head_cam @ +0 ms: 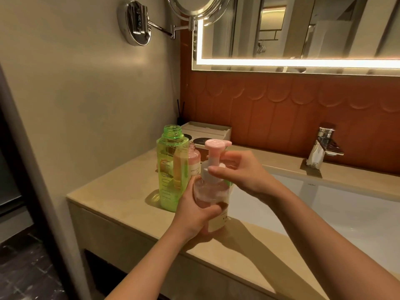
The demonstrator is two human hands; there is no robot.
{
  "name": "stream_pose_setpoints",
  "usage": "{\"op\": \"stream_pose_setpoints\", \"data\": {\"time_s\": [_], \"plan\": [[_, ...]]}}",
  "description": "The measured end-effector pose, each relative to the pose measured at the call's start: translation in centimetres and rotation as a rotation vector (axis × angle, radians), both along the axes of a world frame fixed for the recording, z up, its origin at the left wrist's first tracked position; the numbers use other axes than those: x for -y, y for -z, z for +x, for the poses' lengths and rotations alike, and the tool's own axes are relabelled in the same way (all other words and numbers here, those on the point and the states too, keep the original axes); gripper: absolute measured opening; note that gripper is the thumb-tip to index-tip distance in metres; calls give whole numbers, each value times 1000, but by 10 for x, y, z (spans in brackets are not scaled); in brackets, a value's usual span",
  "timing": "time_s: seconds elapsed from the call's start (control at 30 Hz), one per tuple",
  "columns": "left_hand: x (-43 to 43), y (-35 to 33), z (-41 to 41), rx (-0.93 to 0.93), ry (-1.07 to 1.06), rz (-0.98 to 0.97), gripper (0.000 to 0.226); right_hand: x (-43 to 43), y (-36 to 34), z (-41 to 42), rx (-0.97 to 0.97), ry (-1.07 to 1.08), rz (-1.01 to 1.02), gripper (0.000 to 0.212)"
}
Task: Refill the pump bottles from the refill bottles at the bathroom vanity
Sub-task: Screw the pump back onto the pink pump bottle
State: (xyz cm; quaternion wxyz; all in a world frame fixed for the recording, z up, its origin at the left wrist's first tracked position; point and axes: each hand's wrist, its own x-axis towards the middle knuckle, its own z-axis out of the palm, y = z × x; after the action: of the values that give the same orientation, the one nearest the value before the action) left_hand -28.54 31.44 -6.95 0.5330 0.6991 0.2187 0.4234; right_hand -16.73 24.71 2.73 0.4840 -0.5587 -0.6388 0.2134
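Under lit mirror (303, 29), beige vanity (121, 187), white sink (346, 213)

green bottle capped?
No, the green bottle has an open threaded neck with no cap on it.

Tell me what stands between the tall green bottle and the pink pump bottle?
A small uncapped pink bottle stands there, partly hidden behind the green bottle, seen in the head view.

I work in warm, dim light from the glowing strip (281, 62) at one o'clock; soft shadows fall toward six on the countertop (121, 191), and straight edges bow.
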Motion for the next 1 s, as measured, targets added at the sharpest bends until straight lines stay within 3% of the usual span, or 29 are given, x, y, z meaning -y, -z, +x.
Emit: {"op": "stream_pose_setpoints", "data": {"time_s": [0.13, 0.27, 0.37, 0.47, 0.57, 0.6, 0.73, 0.8, 0.87, 0.97, 1.0], "plan": [[-4, 5, 3, 17, -9, -47, 66, -14, -2, -13, 27, 64, 27, 28], [-5, 5, 4, 18, -24, -37, 73, -17, 7, -26, 117, 189, 78, 17], [-5, 6, 3, 7, -11, -37, 75, -5, 2, -22, 33, 43, -19, 35], [-4, 6, 1, -21, 2, -14, 75, 9, 4, -11, -64, -103, -132, 21], [-3, 5, 1, -36, -11, -4, 72, 5, 7, -2, 79, -2, -25, 12], [-3, 5, 1, -30, -18, -8, 70, 0, 7, -2, 103, 70, 12, 17], [-4, 8, 4, -2, -21, -54, 66, -21, 14, -12, 169, 356, 77, 74], [-3, 5, 5, -1, -22, -13, 67, -27, 21, -18, 239, 446, 93, 78], [-1, 0, 7, -3, -18, 45, 68, -25, 24, -22, 268, 411, 113, 67], [0, 0, 6, 35, -18, 19, 66, -5, 16, -22, 27, 65, -18, 13], [0, 1, 4, 33, -20, 16, 66, 1, 13, -18, -71, -40, -65, 11]]}}
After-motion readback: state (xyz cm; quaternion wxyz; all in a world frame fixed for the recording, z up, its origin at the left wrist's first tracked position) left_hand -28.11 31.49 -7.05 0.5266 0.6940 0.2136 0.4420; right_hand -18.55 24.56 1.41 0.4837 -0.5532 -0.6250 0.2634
